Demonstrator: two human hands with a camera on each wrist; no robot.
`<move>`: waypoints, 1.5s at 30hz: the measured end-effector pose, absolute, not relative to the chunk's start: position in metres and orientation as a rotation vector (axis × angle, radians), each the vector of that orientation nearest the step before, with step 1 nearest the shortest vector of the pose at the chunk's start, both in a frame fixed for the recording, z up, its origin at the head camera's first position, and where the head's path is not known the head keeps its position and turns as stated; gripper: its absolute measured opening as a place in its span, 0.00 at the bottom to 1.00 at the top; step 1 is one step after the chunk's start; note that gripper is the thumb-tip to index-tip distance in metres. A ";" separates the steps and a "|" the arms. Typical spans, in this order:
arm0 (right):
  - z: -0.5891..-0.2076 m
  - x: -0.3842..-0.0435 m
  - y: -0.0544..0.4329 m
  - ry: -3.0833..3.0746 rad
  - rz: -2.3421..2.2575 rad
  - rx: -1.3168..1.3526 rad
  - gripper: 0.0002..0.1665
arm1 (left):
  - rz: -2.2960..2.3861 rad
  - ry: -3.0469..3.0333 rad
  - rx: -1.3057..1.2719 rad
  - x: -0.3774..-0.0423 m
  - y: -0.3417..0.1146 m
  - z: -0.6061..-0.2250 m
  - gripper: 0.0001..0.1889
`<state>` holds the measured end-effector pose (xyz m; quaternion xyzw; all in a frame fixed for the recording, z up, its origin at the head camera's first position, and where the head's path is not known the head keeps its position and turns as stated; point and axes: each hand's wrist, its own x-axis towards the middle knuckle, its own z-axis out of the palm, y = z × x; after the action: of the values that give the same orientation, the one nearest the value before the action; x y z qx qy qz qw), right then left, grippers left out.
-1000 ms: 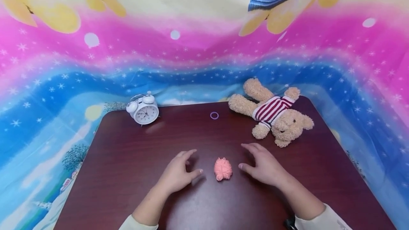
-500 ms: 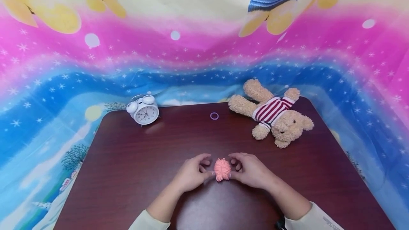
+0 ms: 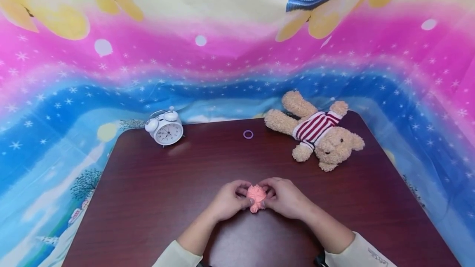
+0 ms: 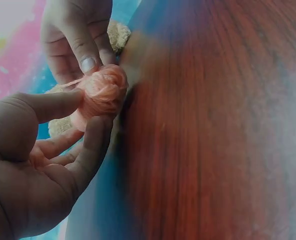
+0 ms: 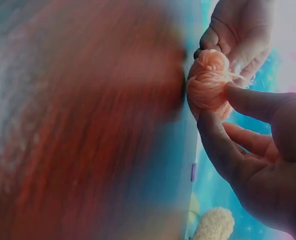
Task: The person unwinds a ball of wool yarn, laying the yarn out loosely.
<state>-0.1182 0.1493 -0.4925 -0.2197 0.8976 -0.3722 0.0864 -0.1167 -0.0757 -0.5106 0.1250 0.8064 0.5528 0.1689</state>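
Note:
A small ball of coral-pink yarn (image 3: 256,195) is held between both hands near the middle of the table. My left hand (image 3: 229,200) pinches its left side with thumb and fingers, and my right hand (image 3: 285,197) pinches the right side. The left wrist view shows the yarn ball (image 4: 102,92) between the left thumb and fingertips, the other hand's thumb pressed to its far side. In the right wrist view a loose strand leaves the yarn ball (image 5: 210,87) by the thumb tip.
Behind the hands a purple ring (image 3: 248,134) lies on the dark wooden table (image 3: 178,168). At the back left stands a white twin-bell alarm clock (image 3: 166,127). A teddy bear (image 3: 315,129) in a striped shirt lies at the back right. A printed cloth (image 3: 222,81) hangs behind.
Both hands have come inward from either side of the yarn ball and taken hold of it. The ball has tilted and shifted slightly left. The clock, ring and bear stay in place.

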 end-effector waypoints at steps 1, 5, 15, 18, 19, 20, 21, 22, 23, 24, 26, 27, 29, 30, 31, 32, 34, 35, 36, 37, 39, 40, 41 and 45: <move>-0.492 -0.118 0.149 2.674 -1.117 -0.651 0.25 | 1.613 2.262 0.339 -0.117 -0.076 -0.511 0.26; -0.488 -0.119 0.147 2.664 -1.187 -0.623 0.25 | 1.770 2.132 0.245 -0.119 -0.077 -0.507 0.25; -0.472 -0.120 0.145 2.607 -1.409 -0.636 0.26 | 2.020 1.861 0.064 -0.117 -0.081 -0.493 0.28; -0.466 -0.121 0.145 2.548 -1.507 -0.672 0.26 | 2.080 1.817 0.061 -0.116 -0.082 -0.488 0.28; -0.464 -0.121 0.146 2.532 -1.538 -0.685 0.26 | 2.104 1.798 0.064 -0.115 -0.082 -0.486 0.27; -0.462 -0.121 0.146 2.517 -1.570 -0.695 0.27 | 2.125 1.786 0.070 -0.115 -0.082 -0.484 0.27; -0.460 -0.121 0.146 2.507 -1.599 -0.707 0.27 | 2.146 1.775 0.077 -0.115 -0.082 -0.481 0.26; -0.459 -0.122 0.146 2.510 -1.619 -0.721 0.27 | 2.167 1.765 0.083 -0.115 -0.081 -0.480 0.26; -0.458 -0.121 0.146 2.516 -1.639 -0.738 0.27 | 2.187 1.753 0.087 -0.115 -0.081 -0.478 0.26; -0.457 -0.121 0.146 2.538 -1.648 -0.758 0.27 | 2.205 1.745 0.089 -0.115 -0.081 -0.476 0.25; -0.455 -0.120 0.144 2.595 -1.661 -0.809 0.26 | 2.228 1.749 0.081 -0.115 -0.081 -0.473 0.25; -0.455 -0.119 0.143 2.632 -1.660 -0.838 0.25 | 2.238 1.753 0.074 -0.115 -0.081 -0.472 0.25; -0.454 -0.116 0.140 2.705 -1.645 -0.901 0.23 | 2.256 1.762 0.055 -0.115 -0.081 -0.470 0.25; -0.453 -0.115 0.139 2.738 -1.635 -0.931 0.22 | 2.263 1.766 0.047 -0.115 -0.081 -0.469 0.25; -0.454 -0.113 0.137 2.762 -1.626 -0.957 0.22 | 2.267 1.774 0.035 -0.115 -0.081 -0.468 0.25; -0.454 -0.112 0.135 2.779 -1.618 -0.976 0.21 | 2.273 1.776 0.027 -0.115 -0.081 -0.468 0.25; -0.455 -0.109 0.130 2.813 -1.597 -1.000 0.20 | 2.284 1.776 0.019 -0.116 -0.081 -0.467 0.24; -0.455 -0.108 0.128 2.827 -1.598 -1.013 0.19 | 2.289 1.773 0.014 -0.116 -0.081 -0.467 0.24; -0.456 -0.108 0.126 2.834 -1.610 -1.024 0.18 | 2.293 1.770 0.012 -0.116 -0.081 -0.466 0.24; -0.457 -0.107 0.124 2.839 -1.626 -1.033 0.16 | 2.294 1.770 0.010 -0.116 -0.081 -0.466 0.24; -0.458 -0.107 0.121 2.846 -1.658 -1.050 0.13 | 2.299 1.766 0.007 -0.116 -0.081 -0.466 0.24; -0.459 -0.107 0.120 2.841 -1.677 -1.045 0.12 | 2.301 1.764 0.002 -0.116 -0.081 -0.467 0.25; -0.459 -0.107 0.119 2.835 -1.698 -1.048 0.10 | 2.304 1.762 -0.004 -0.116 -0.081 -0.467 0.25; -0.462 -0.107 0.121 2.815 -1.736 -1.000 0.08 | 2.327 1.721 -0.028 -0.116 -0.083 -0.468 0.25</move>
<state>-0.1068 0.1214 -0.4616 -0.2859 0.8048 -0.4962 -0.1559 -0.1164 -0.0828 -0.4675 -0.0097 0.5902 0.7977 0.1234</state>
